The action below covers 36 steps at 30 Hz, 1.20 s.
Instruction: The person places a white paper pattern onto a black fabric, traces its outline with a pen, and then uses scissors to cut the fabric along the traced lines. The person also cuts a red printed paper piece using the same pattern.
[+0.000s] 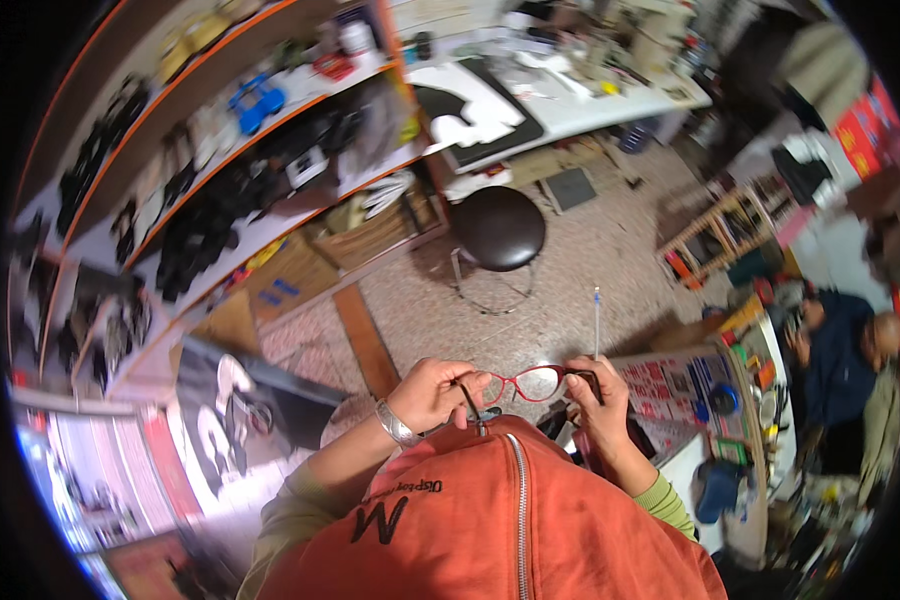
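A pair of red-framed eyeglasses [539,384] is held up in front of my orange top, lenses side by side. My left hand [436,391] pinches the glasses at one side, where a dark temple arm hangs down from the fingers. A wide silver bracelet [397,424] circles that wrist. My right hand [604,402] closes around the other side of the frame near the hinge. A slim pen [597,322] with a blue end sticks up from behind the right fingers, apparently held in the same hand.
Ahead stands a round dark stool [499,229] on the speckled floor. Orange-edged shelves [220,176] of goods rise at the left. A cluttered white worktable [570,130] is at the back. At the right, another person [836,350] sits behind a littered counter [755,470].
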Available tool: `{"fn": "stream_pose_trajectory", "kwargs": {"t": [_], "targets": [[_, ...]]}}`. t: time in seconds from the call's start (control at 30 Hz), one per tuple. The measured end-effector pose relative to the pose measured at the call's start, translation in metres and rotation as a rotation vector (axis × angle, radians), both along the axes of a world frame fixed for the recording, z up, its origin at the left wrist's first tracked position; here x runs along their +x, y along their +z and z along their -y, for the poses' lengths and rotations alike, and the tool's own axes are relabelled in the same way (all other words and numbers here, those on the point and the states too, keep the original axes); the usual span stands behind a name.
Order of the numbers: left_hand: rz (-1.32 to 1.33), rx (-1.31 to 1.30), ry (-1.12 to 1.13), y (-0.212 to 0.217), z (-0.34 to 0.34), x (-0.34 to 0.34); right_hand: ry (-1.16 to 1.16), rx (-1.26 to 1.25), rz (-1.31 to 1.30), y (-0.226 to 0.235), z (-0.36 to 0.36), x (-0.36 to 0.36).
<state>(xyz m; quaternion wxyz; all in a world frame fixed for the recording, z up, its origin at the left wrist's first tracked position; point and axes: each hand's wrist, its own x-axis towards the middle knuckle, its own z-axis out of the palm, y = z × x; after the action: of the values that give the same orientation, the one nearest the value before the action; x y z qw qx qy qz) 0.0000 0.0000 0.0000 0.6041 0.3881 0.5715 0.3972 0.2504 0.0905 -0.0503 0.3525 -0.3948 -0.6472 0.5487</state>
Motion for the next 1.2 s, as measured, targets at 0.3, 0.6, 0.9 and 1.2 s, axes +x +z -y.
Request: {"fn": "stream_pose_trajectory", "kwargs": {"t": [0.3, 0.6, 0.9, 1.2], "targets": [[-0.083, 0.045, 0.495, 0.01, 0.159, -0.069, 0.456, 0.35, 0.043, 0.023, 0.054, -0.126], [-0.05, 0.767, -0.247, 0.086, 0.286, -0.078, 0.413, 0.197, -0.094, 0.002, 0.107, -0.193], [-0.985, 0.042, 0.469, 0.076, 0.442, -0.143, 0.531, 0.342, -0.113, 0.025, 0.203, -0.222], [-0.956, 0.195, 1.069, 0.087, 0.495, -0.066, 1.19, 0.798, -0.318, 0.139, 0.284, -0.266]]}}
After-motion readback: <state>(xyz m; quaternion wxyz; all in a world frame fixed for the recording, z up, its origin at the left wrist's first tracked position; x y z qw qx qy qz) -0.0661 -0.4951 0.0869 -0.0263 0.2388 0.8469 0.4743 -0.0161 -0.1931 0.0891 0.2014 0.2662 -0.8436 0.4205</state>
